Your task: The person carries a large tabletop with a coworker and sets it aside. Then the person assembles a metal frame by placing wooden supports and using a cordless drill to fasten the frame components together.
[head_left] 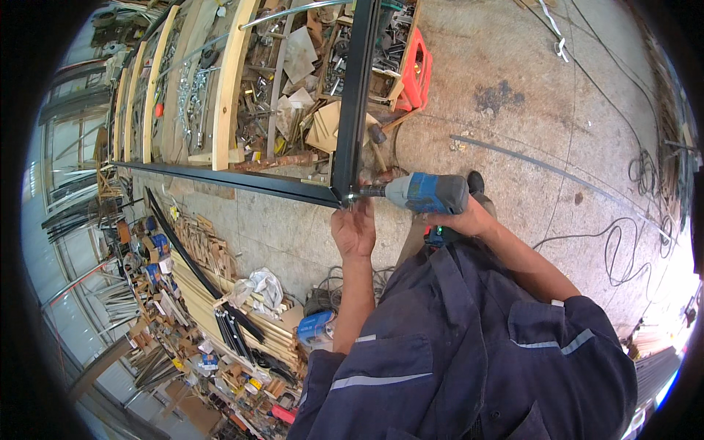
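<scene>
My right hand (469, 218) grips a blue and black cordless impact wrench (429, 193) by its handle, with a small green light near the base. Its nose points left at the corner of a black metal frame (354, 110), where two bars meet. My left hand (353, 233) is raised palm up just under that corner. Its fingertips close around a small shiny metal piece (351, 196) at the tip of the tool; its exact kind is too small to tell, and the fingers partly hide it.
Wooden slats (233, 88) lie across the frame over loose hardware and scraps. A red plastic stool (416, 70) stands beyond the corner. Timber strips (220, 301) and boxes pile up at lower left. Cables (623, 249) trail over the concrete floor (506, 139) at right.
</scene>
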The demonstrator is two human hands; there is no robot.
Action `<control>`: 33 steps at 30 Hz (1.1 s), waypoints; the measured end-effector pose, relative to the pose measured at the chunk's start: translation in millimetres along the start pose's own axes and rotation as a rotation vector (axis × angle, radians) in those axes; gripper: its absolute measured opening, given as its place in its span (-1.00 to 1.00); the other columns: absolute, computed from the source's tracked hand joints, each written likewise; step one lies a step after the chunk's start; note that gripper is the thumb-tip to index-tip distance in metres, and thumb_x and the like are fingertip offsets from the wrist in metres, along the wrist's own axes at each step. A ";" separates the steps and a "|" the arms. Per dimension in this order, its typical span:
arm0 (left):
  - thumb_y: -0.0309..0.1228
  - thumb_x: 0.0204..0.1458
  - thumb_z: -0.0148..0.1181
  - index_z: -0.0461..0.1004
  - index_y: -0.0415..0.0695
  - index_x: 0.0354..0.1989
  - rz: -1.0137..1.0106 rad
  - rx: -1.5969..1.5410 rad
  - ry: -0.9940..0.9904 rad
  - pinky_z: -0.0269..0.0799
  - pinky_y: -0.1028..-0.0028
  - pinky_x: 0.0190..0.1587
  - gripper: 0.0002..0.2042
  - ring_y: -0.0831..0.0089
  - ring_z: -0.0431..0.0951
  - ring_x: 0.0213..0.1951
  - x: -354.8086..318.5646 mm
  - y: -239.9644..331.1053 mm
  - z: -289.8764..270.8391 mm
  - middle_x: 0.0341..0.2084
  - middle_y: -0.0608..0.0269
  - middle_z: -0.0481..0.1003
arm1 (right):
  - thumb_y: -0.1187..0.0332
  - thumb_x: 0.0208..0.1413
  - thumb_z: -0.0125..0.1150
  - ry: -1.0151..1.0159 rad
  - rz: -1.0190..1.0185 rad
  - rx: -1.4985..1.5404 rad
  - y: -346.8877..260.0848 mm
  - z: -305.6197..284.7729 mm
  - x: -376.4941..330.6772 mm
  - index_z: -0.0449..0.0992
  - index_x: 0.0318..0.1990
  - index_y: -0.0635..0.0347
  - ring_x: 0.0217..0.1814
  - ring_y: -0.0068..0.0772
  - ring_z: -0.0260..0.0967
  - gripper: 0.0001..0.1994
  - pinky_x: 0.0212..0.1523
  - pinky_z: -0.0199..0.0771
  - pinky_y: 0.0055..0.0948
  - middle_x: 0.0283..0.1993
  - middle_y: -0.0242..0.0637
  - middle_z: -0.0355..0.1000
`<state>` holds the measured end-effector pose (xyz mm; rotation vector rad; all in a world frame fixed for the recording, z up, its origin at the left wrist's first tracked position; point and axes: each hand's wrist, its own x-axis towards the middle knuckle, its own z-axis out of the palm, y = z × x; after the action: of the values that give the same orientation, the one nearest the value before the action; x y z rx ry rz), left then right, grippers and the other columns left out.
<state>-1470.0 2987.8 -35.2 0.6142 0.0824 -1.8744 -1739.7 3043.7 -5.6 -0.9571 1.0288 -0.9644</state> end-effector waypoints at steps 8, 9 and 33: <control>-0.33 0.35 0.00 0.29 -0.44 0.25 0.207 0.134 0.182 0.49 0.23 0.26 -0.56 0.08 0.47 0.21 20.1 -19.4 4.3 0.18 -0.17 0.42 | 0.42 -0.02 0.50 -0.125 0.013 -0.178 -10.6 -16.9 1.7 0.48 0.10 0.27 -0.04 -0.41 0.45 -0.50 0.04 0.48 -0.32 -0.02 -0.23 0.55; -0.35 0.35 0.01 0.30 -0.44 0.24 0.207 0.145 0.173 0.48 0.22 0.28 -0.57 0.08 0.47 0.21 22.6 -20.3 2.9 0.18 -0.16 0.43 | 0.42 -0.02 0.50 -0.165 -0.012 -0.264 -13.4 -22.7 1.3 0.49 0.12 0.26 0.02 -0.43 0.45 -0.49 0.09 0.46 -0.32 0.02 -0.20 0.55; -0.33 0.37 -0.05 0.16 -0.41 0.35 0.389 0.117 0.280 0.60 0.43 0.16 -0.51 0.22 0.46 0.23 19.0 -50.2 9.5 0.28 -0.13 0.32 | 0.31 -0.04 0.53 -0.345 -0.102 -0.226 -31.3 -94.0 -2.4 0.45 0.12 0.32 -0.08 -0.36 0.50 -0.43 0.05 0.50 -0.32 -0.04 -0.14 0.58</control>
<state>-1523.2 2987.9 -47.1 0.9031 0.0327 -1.4176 -1835.8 3021.3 2.9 -1.3225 0.8120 -0.7409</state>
